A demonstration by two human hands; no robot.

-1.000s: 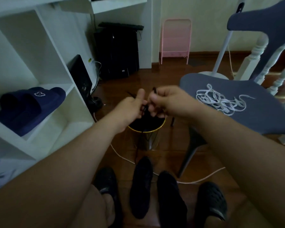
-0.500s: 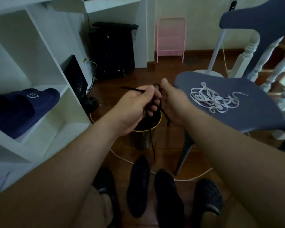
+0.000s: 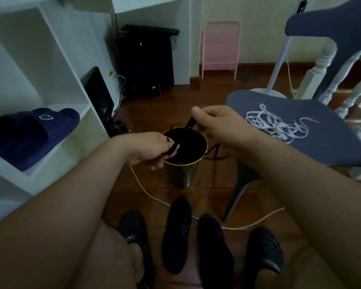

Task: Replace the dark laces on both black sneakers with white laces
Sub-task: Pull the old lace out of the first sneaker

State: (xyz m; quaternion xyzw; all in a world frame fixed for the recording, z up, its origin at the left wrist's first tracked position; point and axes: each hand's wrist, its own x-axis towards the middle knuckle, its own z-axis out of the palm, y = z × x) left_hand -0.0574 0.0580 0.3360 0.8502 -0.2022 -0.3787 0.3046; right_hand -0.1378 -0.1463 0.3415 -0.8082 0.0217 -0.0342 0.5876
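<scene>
Head view. We see both hands raised over a small bin (image 3: 186, 163) with a gold rim and a dark inside, which stands on the wooden floor (image 3: 217, 97). The left hand (image 3: 152, 149) sits at the bin's left rim, its fingers (image 3: 172, 150) curled round a bunch of dark lace (image 3: 171, 151) just above the opening. The right hand (image 3: 219, 124) is higher, above the bin's far right rim; its fingers are curled and pinch another stretch of dark lace below the thumb. Loose dark ends hang outside the bin on its right side; whether the two hands hold one lace or two, we cannot tell.

The white laces (image 3: 277, 126) lie in a loose tangle on the seat of a grey chair (image 3: 321, 142), to the right of the hands and well apart from them. The two black sneakers (image 3: 194, 236) stand side by side on the floor, near the bin on its near side, between the person's own two feet in dark shoes (image 3: 263, 251). No lace is visible on the sneakers, though they are too dark to be sure.

At left stands a white shelf (image 3: 50, 80) carrying navy slippers (image 3: 35, 134). A pale cable (image 3: 154, 199) runs across the floor behind the sneakers.
</scene>
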